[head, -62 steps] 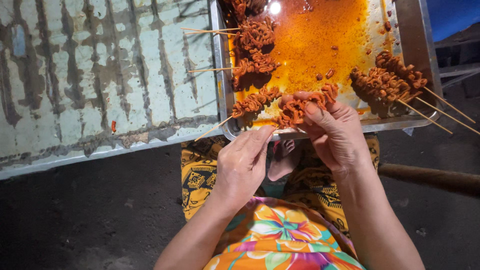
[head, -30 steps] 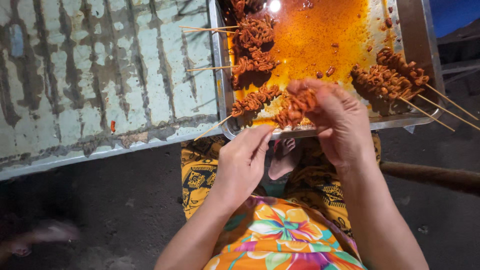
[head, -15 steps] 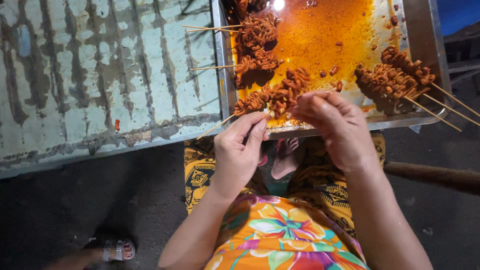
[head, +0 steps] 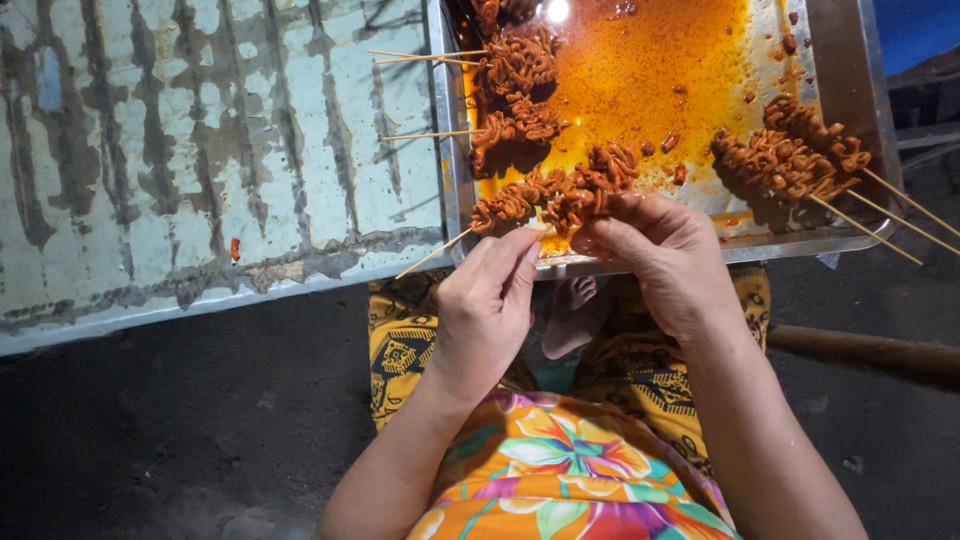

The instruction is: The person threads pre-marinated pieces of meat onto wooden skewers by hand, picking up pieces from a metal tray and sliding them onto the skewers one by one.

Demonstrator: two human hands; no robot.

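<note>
My left hand (head: 487, 295) pinches a thin bamboo skewer (head: 432, 254) near its meat end, over the front rim of a steel tray (head: 452, 170). The skewer carries coiled orange-red marinated meat (head: 530, 200). My right hand (head: 665, 255) holds the bunched meat (head: 600, 175) at the skewer's far end between thumb and fingers. Both hands hover just above the tray's near edge, close together.
Orange oily marinade (head: 640, 80) coats the tray. Several finished skewers (head: 510, 90) lie at its left, others (head: 800, 155) at the right with sticks over the rim. A worn pale-green tabletop (head: 200, 150) lies left; dark floor below, a wooden pole (head: 870, 352) at right.
My right hand lifted the meat and pushed it leftward along the skewer. My left hand closed in on the stick. The camera view shifted slightly.
</note>
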